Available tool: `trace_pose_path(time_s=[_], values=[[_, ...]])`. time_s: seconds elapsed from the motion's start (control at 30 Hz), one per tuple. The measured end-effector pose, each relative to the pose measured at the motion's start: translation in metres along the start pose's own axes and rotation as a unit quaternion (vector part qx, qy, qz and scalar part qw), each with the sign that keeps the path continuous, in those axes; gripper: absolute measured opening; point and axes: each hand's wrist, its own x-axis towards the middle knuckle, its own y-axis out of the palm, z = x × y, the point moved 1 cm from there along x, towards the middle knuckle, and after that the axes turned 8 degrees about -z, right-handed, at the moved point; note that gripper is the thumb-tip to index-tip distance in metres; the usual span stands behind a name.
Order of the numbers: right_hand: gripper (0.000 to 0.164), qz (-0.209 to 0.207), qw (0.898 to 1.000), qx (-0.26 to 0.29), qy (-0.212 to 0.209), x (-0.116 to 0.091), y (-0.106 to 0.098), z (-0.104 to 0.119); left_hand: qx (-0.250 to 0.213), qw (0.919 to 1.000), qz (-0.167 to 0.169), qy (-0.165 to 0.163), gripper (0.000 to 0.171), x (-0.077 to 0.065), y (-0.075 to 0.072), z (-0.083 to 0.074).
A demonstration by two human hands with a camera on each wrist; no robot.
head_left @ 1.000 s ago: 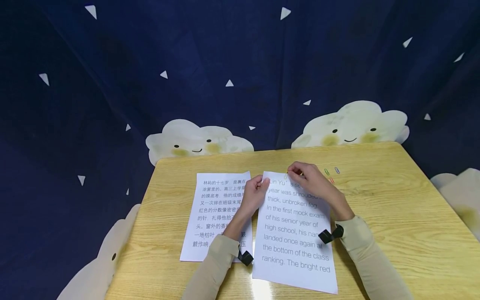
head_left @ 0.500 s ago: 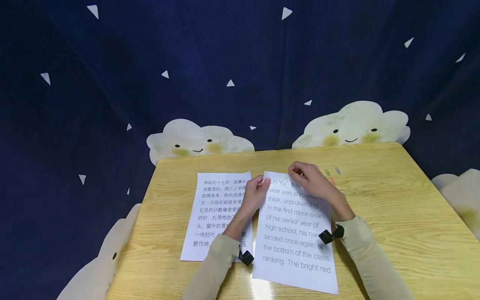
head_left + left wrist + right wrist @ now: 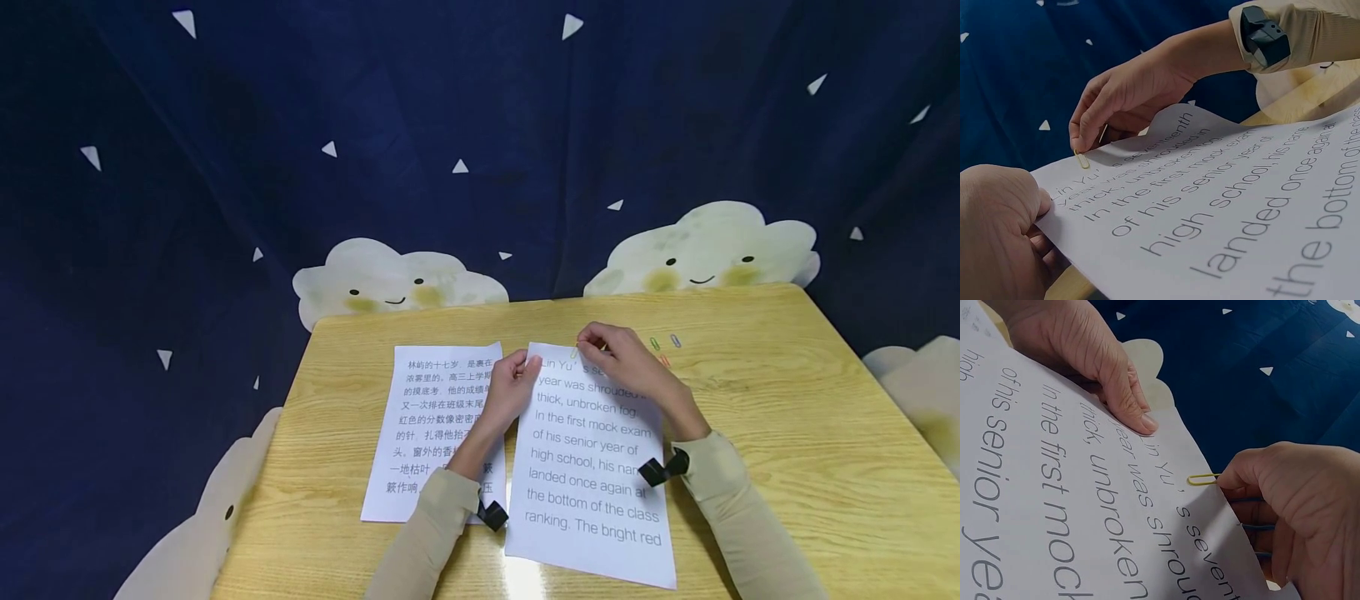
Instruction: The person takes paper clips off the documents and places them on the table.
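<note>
My left hand [image 3: 512, 390] pinches the upper left edge of a white sheet of paper [image 3: 592, 508] printed with large English text, thumb on top. A yellow paper clip [image 3: 1202, 475] sits over the sheet's top edge, its rounded end lying on the printed face. My right hand [image 3: 628, 360] pinches the outer end of that clip between thumb and forefinger. In the left wrist view the same clip [image 3: 1083, 160] shows below the right fingertips. The sheet is raised and slightly bowed at the top. Whether other sheets lie behind it cannot be seen.
A second printed sheet [image 3: 380, 492] with Chinese text lies to the left, partly under my left forearm. Green [image 3: 655, 343], purple [image 3: 676, 341] and red [image 3: 664, 361] paper clips lie on the wooden table [image 3: 810, 417] beyond my right hand. A dark blue curtain [image 3: 420, 100] hangs behind.
</note>
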Motion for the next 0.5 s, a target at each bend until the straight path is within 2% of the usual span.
trace_pose_path(time_s=[0.5], values=[[0.009,-0.005,1.000,0.007,-0.002,-0.0013,-0.0004,-0.0028,0.009,0.9999,-0.007,0.010,0.026,-0.0004,0.0014,0.0007]])
